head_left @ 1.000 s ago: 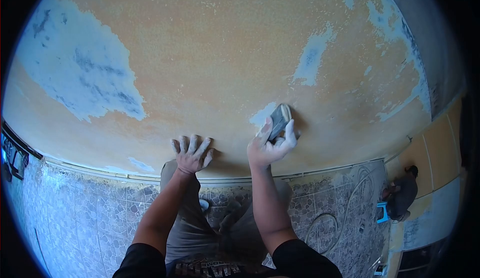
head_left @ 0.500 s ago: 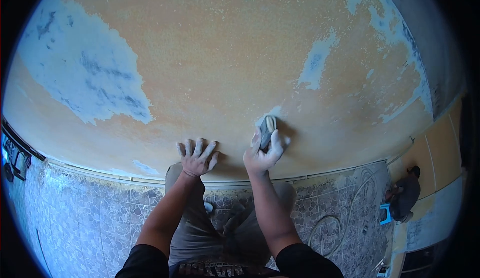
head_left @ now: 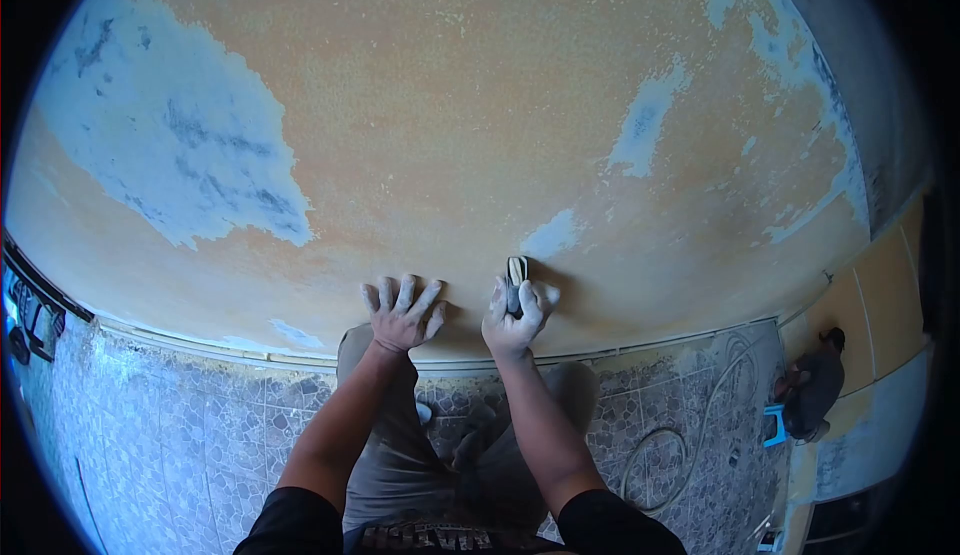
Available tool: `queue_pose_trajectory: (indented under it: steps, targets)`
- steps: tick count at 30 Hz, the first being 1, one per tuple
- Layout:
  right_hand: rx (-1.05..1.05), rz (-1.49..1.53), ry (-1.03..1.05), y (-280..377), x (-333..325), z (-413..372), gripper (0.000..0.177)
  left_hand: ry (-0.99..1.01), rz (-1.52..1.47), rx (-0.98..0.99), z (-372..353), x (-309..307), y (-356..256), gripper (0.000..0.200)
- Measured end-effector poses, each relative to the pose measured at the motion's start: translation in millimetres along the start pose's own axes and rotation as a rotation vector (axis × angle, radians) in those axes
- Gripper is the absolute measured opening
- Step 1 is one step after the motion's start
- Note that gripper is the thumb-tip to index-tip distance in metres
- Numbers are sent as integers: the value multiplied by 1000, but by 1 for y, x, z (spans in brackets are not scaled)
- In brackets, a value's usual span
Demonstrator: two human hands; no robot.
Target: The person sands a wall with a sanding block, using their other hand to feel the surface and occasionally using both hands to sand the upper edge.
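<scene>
My right hand [head_left: 516, 315] is closed around a piece of folded sandpaper [head_left: 517, 277], dark grey outside with a pale beige inner side, held against the wall [head_left: 430, 155]. Just above it is a whitish bare patch [head_left: 552, 233] in the orange-tan paint. To the left, my left hand [head_left: 402, 313] lies on the wall with its fingers spread and holds nothing. Pale dust coats the fingers of both hands.
Larger peeled patches show at the upper left [head_left: 180, 135] and right [head_left: 645, 120]. Below runs a patterned tile floor [head_left: 190, 425] with a coiled hose [head_left: 655, 445]. Another person [head_left: 812, 395] sits at the right on a blue stool [head_left: 773, 425].
My right hand has drawn the sandpaper down and slightly left along the wall, uncovering the whitish patch above it. My left hand stays spread on the wall.
</scene>
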State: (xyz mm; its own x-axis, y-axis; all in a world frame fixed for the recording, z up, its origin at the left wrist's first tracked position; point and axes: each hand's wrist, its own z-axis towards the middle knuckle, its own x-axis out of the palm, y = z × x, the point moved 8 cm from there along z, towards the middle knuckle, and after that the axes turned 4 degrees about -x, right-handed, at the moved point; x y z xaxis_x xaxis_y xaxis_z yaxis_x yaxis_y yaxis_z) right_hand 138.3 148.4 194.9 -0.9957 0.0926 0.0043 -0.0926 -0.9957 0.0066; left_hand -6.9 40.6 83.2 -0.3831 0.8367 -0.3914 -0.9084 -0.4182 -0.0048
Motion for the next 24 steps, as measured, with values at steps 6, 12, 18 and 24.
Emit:
queue_pose_trajectory:
  steps: [6, 12, 18, 24]
  targets:
    - [208, 99, -2, -5, 3, 81, 56, -16, 1, -49, -10, 6, 6, 60]
    - [43, -65, -60, 7, 0, 34, 52, -9, 2, 12, -2, 1, 2, 61]
    - [379, 174, -56, -17, 2, 81, 52, 34, 9, 0, -9, 1, 3, 63]
    - [48, 10, 11, 9, 6, 20, 54, -20, 4, -24, -10, 6, 5, 59]
